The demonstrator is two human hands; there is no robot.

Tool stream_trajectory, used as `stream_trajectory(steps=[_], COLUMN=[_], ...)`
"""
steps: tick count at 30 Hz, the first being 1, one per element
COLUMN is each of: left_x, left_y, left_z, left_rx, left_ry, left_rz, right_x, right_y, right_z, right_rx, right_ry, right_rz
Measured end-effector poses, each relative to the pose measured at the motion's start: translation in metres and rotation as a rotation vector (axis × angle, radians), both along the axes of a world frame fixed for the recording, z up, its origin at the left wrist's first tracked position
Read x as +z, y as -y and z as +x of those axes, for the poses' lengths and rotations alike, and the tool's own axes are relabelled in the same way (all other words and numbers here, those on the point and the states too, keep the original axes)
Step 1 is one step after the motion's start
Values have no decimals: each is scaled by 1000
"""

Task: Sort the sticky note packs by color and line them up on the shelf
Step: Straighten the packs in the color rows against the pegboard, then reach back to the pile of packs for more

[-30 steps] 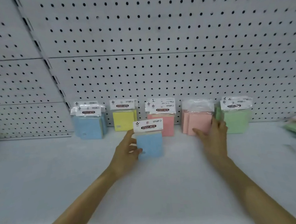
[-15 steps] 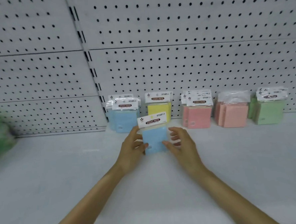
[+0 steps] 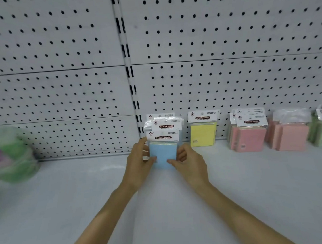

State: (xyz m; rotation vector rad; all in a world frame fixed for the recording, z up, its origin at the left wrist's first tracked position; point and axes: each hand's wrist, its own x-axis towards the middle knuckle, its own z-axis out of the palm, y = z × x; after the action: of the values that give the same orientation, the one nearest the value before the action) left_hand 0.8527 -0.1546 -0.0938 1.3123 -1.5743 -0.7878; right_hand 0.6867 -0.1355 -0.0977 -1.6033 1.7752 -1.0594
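Together, left hand (image 3: 138, 162) and right hand (image 3: 192, 164) grip blue pack (image 3: 163, 152) at white pegboard-backed shelf (image 3: 67, 203).

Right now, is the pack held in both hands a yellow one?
No, the left hand and right hand grip a blue pack; the yellow pack stands farther right.

white pegboard wall (image 3: 227, 42) behind a pale grey shelf (image 3: 67, 203)

A shop — pegboard wall (image 3: 227, 42), shelf (image 3: 48, 204), packaged sticky notes (image 3: 203, 131).
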Motion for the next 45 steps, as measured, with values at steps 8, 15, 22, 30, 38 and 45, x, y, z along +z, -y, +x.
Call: stream_trajectory(steps=[8,15,22,30,38,45], left_x=[-11,-9,12,60,80,69], left_y=[18,18,1,-37,-111,-192], left_z=[1,-1,-3,-84,-249,-422], left_rx=[92,173,199,-53,-171,-343], left_ry=[232,280,490,904,1020,1004], left_rz=[-128,-144,-368,-506,-489,-541], right_x=[-1,-3,20,60,84,76], right_y=[15,19,1,-45,-154,-286], right_z=[-3,-6,-50,-175,-356,-522], right_rx=[-97,-104,86,310,167,2], right_ry=[-165,-260,-628,-926,-1057,-1019], right_rz=[-60,-72,-301,-243,-62,90])
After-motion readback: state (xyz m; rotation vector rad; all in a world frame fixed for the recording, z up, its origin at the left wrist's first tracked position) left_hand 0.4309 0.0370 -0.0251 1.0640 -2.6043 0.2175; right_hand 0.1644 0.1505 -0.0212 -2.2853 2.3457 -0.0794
